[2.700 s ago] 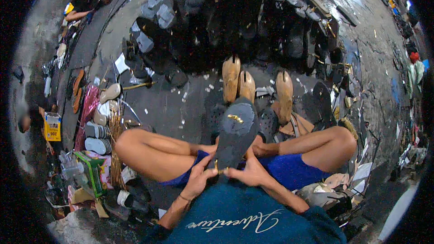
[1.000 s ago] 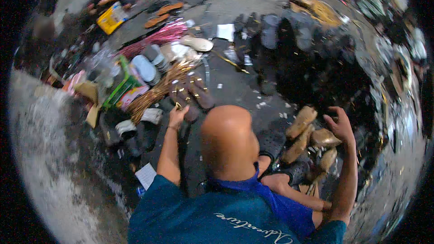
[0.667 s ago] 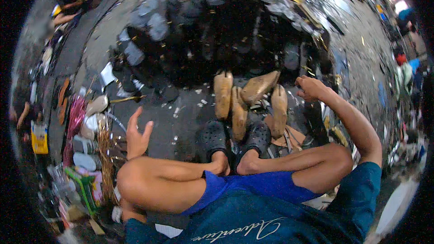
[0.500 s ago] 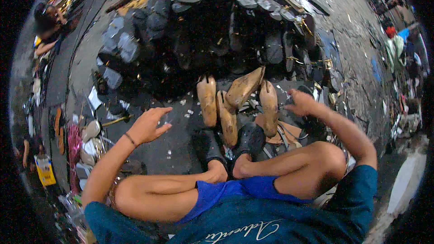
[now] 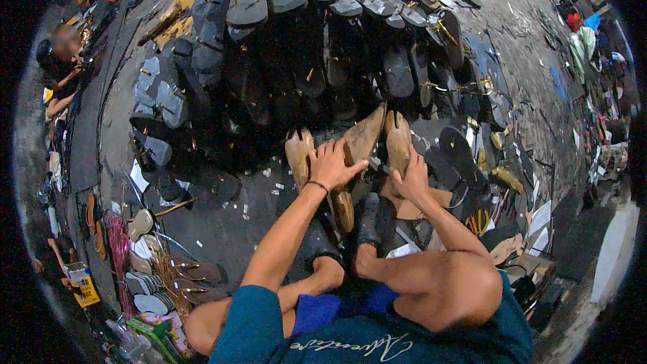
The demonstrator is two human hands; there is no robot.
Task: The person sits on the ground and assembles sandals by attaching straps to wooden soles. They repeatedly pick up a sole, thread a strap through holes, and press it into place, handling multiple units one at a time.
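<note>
Several worn wooden shoe lasts lie on the dark floor in front of my feet. My left hand (image 5: 329, 167) rests with spread fingers over them, its fingertips near the left last (image 5: 298, 152) and its thumb beside the slanted middle last (image 5: 367, 131). Below that palm the lower last (image 5: 344, 212) shows its rounded end; its upper part is covered. My right hand (image 5: 412, 176) grasps the right last (image 5: 398, 138) near its lower end, thumb on one side and fingers on the other.
Dark shoe soles (image 5: 246, 3) with pegs sticking up form an arc beyond the lasts. A loose sole (image 5: 461, 156) lies at the right. Pink strands (image 5: 118, 256), pale soles (image 5: 145, 283) and scraps are at the left. Another person (image 5: 60, 61) sits at far left.
Both hands have moved inward from the sides and come down onto the lasts. My right hand has taken hold of the right last. The lower last has shifted slightly toward me.
</note>
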